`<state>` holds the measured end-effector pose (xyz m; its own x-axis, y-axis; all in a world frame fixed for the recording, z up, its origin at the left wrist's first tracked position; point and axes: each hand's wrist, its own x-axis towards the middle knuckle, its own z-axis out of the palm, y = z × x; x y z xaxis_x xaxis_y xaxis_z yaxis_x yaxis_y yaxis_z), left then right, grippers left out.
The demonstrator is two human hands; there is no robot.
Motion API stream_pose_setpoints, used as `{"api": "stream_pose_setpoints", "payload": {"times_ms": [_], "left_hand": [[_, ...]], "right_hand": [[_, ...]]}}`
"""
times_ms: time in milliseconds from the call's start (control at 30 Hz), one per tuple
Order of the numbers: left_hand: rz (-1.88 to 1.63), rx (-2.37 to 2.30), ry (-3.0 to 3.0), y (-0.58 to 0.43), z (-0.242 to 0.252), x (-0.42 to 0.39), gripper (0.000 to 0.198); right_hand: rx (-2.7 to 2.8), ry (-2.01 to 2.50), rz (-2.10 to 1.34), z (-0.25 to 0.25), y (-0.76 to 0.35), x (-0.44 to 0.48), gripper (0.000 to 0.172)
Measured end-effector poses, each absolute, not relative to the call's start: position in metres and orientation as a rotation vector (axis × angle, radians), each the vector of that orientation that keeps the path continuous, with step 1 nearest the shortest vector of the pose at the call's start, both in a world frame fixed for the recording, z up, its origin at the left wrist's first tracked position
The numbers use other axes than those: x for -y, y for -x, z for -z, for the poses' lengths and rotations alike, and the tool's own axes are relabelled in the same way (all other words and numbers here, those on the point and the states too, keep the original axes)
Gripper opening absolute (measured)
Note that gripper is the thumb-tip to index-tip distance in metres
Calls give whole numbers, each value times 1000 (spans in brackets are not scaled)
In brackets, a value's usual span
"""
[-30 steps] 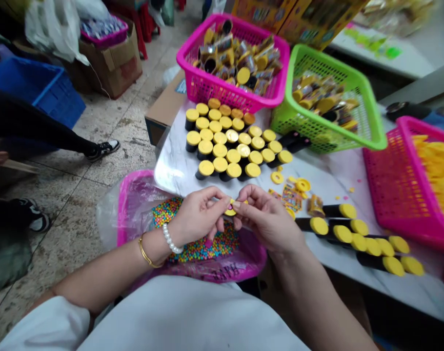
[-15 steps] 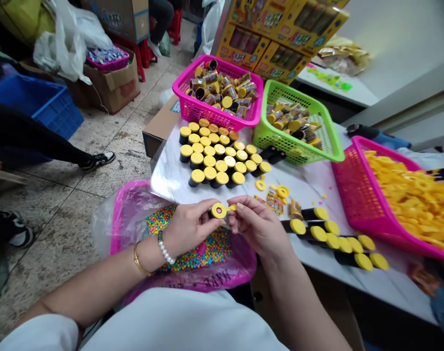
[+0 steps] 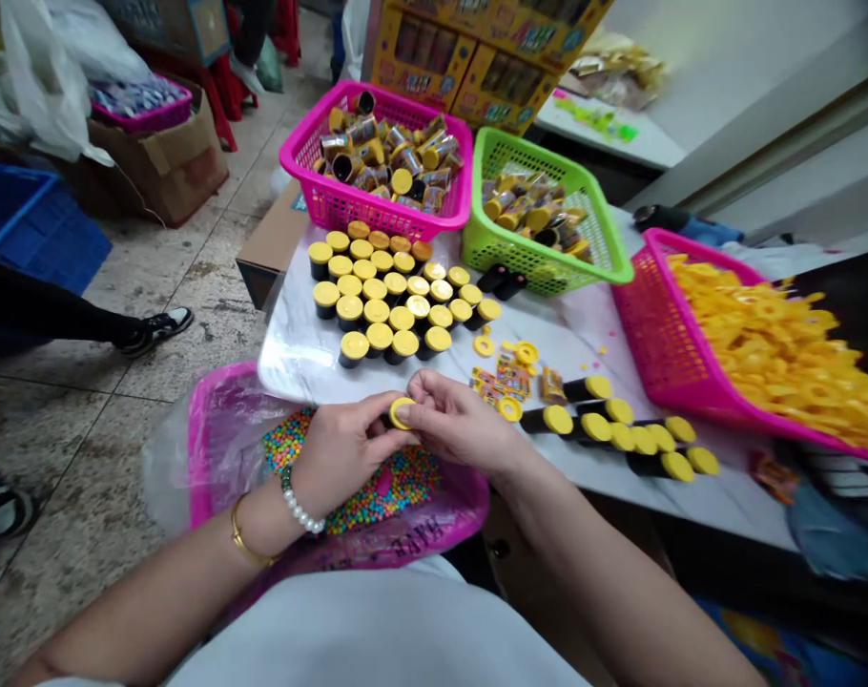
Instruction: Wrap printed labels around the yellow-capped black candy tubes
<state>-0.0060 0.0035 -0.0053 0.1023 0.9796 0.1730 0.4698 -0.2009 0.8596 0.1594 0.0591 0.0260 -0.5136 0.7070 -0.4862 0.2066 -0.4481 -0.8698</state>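
Observation:
My left hand (image 3: 338, 448) holds a small dark tube with a yellow lid (image 3: 401, 410) between thumb and fingers, above the basin of candies. My right hand (image 3: 463, 420) is closed at the same tube, its thumb pressed on top of the yellow lid. Below them, small coloured candy balls (image 3: 377, 501) lie in a pink basin (image 3: 201, 429) lined with clear plastic. Just beyond stand rows of black tubes with yellow lids (image 3: 375, 312) on the white table. To the right, more such tubes (image 3: 621, 437) lie on their sides near yellow rings (image 3: 508, 408) and printed packets (image 3: 506, 379).
At the back, a pink basket (image 3: 377, 212) and a green basket (image 3: 541, 267) hold loose tubes. A pink basket (image 3: 641, 334) of yellow plastic pieces stands right. Stacked yellow boxes (image 3: 434, 62) rise behind. A person's leg (image 3: 69, 310) extends at left.
The yellow flap that my right hand held beside the tube now lies over its opening, with my right thumb on it. The view has shifted, moving the surroundings leftward.

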Motion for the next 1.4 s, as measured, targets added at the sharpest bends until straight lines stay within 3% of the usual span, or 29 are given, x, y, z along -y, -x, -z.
{"api": "stream_pose_setpoints", "payload": {"times_ms": [167, 300, 433, 500, 600, 667, 733, 900, 1200, 1400], "left_hand": [[-1134, -1514, -1833, 4, 15, 0, 17], [-1219, -1555, -1730, 1, 20, 7, 27], [-1233, -1556, -1716, 1, 18, 10, 11], [-1199, -1531, -1826, 3, 18, 9, 10], [-1181, -1487, -1947, 6, 21, 8, 8], [-1176, -1464, -2003, 6, 25, 8, 14], [-1174, -1432, -2058, 4, 28, 9, 18], [-1150, -1389, -2124, -1, 30, 10, 21], [-1127, -1359, -2146, 4, 31, 8, 21], [-1069, -1324, -2135, 7, 35, 8, 23]], "right_hand": [[1511, 1350, -1746, -25, -157, -47, 42], [1558, 1489, -1409, -15, -146, -44, 39], [1418, 1501, -1390, -12, -137, -47, 52], [1466, 1437, -1386, -20, -146, -52, 48], [1780, 1514, -873, -40, -182, -73, 36], [1962, 1791, -333, -52, -215, -98, 29], [2192, 2085, -97, -59, -245, -125, 25], [2600, 2194, -212, -59, -277, -171, 27], [2364, 2116, -259, -50, -281, -213, 14], [2001, 2104, -325, -33, -285, -224, 35]]}}
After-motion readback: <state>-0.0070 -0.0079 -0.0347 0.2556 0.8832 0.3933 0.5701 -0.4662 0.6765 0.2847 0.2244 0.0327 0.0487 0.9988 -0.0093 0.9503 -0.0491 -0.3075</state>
